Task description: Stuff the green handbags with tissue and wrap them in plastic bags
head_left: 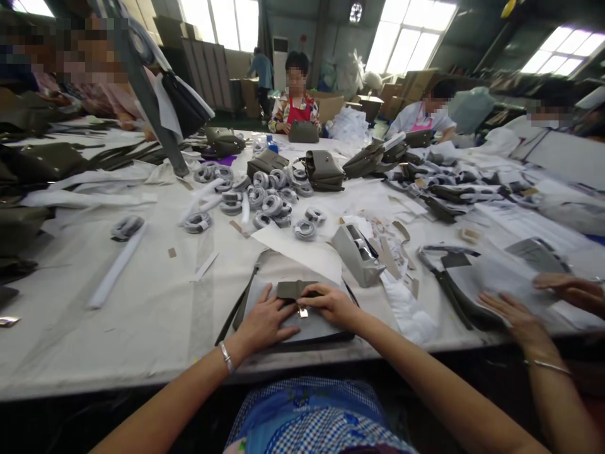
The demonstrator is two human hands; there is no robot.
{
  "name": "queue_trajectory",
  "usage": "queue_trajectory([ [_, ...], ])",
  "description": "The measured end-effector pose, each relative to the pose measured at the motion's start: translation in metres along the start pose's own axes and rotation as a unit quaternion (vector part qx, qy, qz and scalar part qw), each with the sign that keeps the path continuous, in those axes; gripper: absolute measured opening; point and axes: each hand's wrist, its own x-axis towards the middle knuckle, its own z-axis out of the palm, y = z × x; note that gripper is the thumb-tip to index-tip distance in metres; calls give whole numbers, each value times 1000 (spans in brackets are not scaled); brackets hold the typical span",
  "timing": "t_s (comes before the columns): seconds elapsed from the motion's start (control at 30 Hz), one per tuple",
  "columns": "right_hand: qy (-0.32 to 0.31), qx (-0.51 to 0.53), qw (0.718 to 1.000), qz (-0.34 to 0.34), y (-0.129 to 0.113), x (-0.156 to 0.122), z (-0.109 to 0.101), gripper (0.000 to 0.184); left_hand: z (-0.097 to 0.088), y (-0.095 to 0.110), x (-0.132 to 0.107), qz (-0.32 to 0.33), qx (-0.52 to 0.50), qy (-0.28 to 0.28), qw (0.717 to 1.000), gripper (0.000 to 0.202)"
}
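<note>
Two bare hands work over an olive bag (240, 314) lying flat at the lower centre of the frame, a pale grey sheet (314, 329) spread across its face. The left hand (270, 320) lies open, fingers fanned on the sheet; the right hand (334, 305) curls its fingers over the right end of an olive tab (289, 290), though whether they pinch it cannot be told. A shiny metal clasp (303, 312) shows just below. The step in hand appears to be settling the tab over the sheet; the next move would seem to call for a steady left palm and careful right fingertips, lest the sheet crease. Right of centre stands a grey tape dispenser (358, 255); at lower right, a co-worker's hands (513, 310) press another sheet (505, 274).
</note>
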Motion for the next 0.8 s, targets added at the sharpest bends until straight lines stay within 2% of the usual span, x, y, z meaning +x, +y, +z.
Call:
queue_trajectory([
  [0.23,-37,-98,994,-24,2,-12,12,50,1,6,-4,-3,14,44,999,49],
  [0.43,-41,-135,989,-32,9,-17,21,48,12,5,-16,41,48,151,986,43],
  [0.53,-49,-158,986,-33,10,-17,23,47,11,3,-21,108,41,147,982,37],
  [0.67,-57,-172,983,-31,9,-17,24,46,5,3,-23,205,10,101,973,48],
  [0.8,-74,-198,977,-19,10,-17,26,47,5,3,-22,227,-27,75,971,47],
])
